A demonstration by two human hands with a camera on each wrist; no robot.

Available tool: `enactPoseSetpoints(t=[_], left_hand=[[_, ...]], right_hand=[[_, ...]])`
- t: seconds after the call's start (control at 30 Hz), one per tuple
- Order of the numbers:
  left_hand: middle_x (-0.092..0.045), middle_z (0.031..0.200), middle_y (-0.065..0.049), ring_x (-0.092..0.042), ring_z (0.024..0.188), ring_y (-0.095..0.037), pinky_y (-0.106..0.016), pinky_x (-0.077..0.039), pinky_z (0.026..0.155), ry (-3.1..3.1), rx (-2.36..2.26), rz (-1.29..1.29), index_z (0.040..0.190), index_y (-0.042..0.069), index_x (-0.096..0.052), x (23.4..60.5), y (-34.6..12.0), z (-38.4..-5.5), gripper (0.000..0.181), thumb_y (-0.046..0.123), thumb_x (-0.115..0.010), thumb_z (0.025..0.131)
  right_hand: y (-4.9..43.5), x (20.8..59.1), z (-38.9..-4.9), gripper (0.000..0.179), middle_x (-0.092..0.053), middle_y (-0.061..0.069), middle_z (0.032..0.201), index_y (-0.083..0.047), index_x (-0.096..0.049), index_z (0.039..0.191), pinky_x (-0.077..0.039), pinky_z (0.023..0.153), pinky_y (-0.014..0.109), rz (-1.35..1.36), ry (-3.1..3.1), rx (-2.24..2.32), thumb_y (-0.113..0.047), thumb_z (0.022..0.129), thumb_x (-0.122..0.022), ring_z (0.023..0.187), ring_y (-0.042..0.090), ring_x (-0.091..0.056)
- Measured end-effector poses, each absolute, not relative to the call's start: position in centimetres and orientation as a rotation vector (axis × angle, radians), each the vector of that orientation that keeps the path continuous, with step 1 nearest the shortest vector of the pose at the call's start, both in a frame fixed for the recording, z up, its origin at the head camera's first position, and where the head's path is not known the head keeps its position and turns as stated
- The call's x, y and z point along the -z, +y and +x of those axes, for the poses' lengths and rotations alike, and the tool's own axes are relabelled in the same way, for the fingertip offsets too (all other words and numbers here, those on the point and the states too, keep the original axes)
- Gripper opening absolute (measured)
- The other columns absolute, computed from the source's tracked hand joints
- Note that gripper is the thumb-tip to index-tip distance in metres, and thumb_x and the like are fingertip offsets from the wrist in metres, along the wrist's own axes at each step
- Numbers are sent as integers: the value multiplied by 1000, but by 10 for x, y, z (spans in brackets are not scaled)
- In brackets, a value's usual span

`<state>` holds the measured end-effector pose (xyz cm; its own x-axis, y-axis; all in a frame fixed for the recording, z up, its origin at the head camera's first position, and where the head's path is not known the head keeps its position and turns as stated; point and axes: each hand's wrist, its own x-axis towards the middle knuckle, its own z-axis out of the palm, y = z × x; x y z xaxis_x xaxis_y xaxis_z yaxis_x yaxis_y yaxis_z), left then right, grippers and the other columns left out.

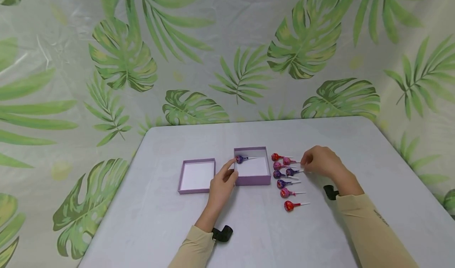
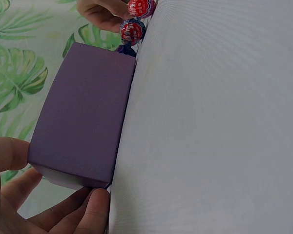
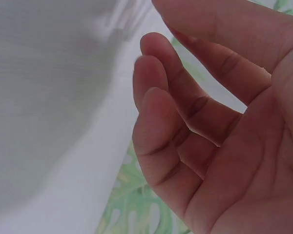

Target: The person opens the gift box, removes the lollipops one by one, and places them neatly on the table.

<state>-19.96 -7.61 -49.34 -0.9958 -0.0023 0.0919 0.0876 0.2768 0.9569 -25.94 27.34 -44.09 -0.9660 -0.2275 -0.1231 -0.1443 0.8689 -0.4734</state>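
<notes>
A shallow purple box [image 1: 253, 180] with a white inside stands mid-table, one purple-wrapped lollipop [image 1: 240, 159] lying in it at the left. My left hand [image 1: 222, 185] holds the box by its left front corner; the left wrist view shows fingertips against the purple wall [image 2: 83, 117]. Right of the box, my right hand [image 1: 322, 163] pinches the stick end of a pink lollipop [image 1: 287, 161] in the head view. In the right wrist view the other fingers [image 3: 158, 122] are bent, and the pinching fingertips are cut off at the top.
Several lollipops lie in a loose column right of the box, among them a purple one [image 1: 283, 184], a pink one [image 1: 285, 193] and a red one [image 1: 289, 206]. A purple-rimmed lid [image 1: 183, 177] lies left of the box. All rest on a white-covered table [image 1: 256, 228].
</notes>
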Motion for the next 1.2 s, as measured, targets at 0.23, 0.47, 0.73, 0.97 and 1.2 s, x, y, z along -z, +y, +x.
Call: enactPoseSetpoints(t=[0.23,0.47,0.73,0.97,1.2], left_hand=[[-69,121,-10,-67,103,-18,-35,-56,81,-2453,1848,-98,143,30,-58,495,-77,-202,42,29,-61,101],[-69,120,-8,-68,101,-17,-35,-56,80,-2455,1847,-104,143,30,-58,494,-76,-205,43,31,-61,101],[-69,121,-8,-68,98,-16,-35,-56,79,-2461,1847,-90,143,32,-58,498,-76,-203,43,30,-61,101],[-70,118,-7,-67,96,-16,-35,-55,79,-2456,1845,-85,143,31,-58,496,-77,-201,42,29,-61,101],[-69,120,-8,-67,98,-17,-35,-56,79,-2450,1851,-81,143,31,-58,496,-77,-201,43,30,-61,101]], right_hand=[[273,430,-257,15,-70,5,93,-7,-77,100,-50,69,40,-270,2843,762,-13,86,-77,82,24,-59],[272,434,-256,12,-70,5,90,-8,-78,96,-49,68,41,-279,2832,754,-10,84,-78,80,23,-58],[275,456,-260,5,-71,2,87,-14,-76,83,-46,66,40,-293,2838,696,-9,81,-77,76,22,-56],[273,457,-262,7,-70,-2,83,-16,-76,80,-47,67,39,-337,2862,689,-10,84,-78,75,20,-57],[273,454,-262,6,-70,-1,84,-15,-76,81,-46,67,39,-327,2853,681,-11,85,-78,76,20,-56]])
